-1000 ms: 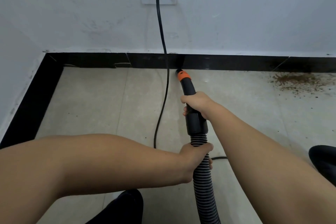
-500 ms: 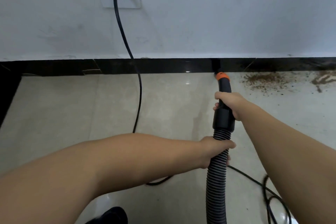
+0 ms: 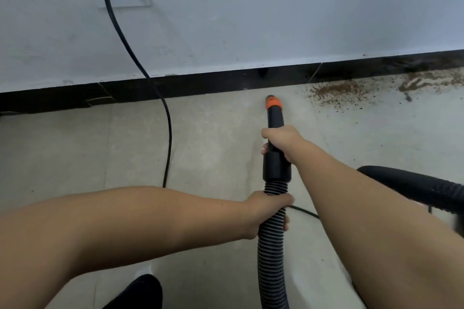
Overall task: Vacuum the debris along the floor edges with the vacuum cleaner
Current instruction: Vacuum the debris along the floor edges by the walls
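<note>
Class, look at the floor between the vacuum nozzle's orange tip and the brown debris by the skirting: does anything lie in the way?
Nothing visible does. Bare tile separates the nozzle from the debris to its right; the power cord lies on the opposite, left side.

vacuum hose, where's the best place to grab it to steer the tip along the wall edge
Grip the rigid black tube behind the orange tip, coming from above and the right, as the right hand does. It is stiff, so it aims the tip; the ribbed hose bends, so the left hand there only supports.
</note>
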